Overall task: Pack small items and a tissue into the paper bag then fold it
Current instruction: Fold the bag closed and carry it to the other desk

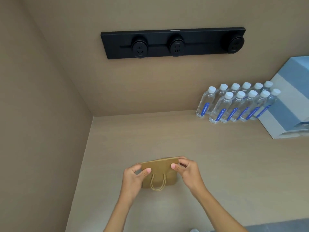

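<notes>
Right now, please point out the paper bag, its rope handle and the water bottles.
paper bag (160, 164): head view, on the folded top flap.
rope handle (158, 189): head view, on the loop's bottom.
water bottles (220, 108): head view, on a front bottle's body.

Soft, even light fills the view, moderately bright, with no hard glare anywhere. Faint blurred shadows sit under the small brown paper bag (158, 174) and both hands. The wide lens bends the long black wall-mounted socket strip (173, 43) into a tilted bow (wall edges lean too). Detail is slightly soft throughout; the clear plastic water bottles with white caps (237, 104) show only mild highlights.
</notes>
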`<state>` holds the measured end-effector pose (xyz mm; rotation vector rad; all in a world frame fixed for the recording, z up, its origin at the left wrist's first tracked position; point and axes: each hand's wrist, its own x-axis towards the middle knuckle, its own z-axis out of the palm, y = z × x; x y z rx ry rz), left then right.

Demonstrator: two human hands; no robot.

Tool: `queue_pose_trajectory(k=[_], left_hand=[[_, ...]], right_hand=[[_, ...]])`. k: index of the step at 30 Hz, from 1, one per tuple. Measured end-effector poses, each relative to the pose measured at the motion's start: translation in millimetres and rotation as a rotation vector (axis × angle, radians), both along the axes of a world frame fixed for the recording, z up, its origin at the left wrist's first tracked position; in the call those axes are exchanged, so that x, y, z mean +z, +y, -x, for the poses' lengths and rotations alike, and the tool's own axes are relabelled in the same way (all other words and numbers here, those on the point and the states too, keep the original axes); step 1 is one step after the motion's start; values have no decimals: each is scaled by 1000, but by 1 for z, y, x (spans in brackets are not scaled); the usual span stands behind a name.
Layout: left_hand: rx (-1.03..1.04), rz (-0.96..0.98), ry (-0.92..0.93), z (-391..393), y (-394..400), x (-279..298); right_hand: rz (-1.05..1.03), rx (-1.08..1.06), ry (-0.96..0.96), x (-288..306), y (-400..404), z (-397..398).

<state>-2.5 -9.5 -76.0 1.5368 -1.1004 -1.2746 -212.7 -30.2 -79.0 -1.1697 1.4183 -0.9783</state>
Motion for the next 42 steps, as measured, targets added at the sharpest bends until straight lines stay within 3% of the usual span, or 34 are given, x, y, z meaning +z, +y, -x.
queue_pose_trajectory(k=[6, 14, 30, 42], left_hand=[[-141, 108, 44, 18, -3, 21], [-461, 177, 86, 129, 6, 57], [-1155, 198, 216, 542, 139, 92], [-1461, 193, 249, 792, 172, 81]], right_hand=[[72, -134, -124, 28, 32, 23], [173, -439, -160, 58, 108, 123], [310, -1186, -22, 96, 352, 424], [317, -1499, 72, 86, 404, 612]])
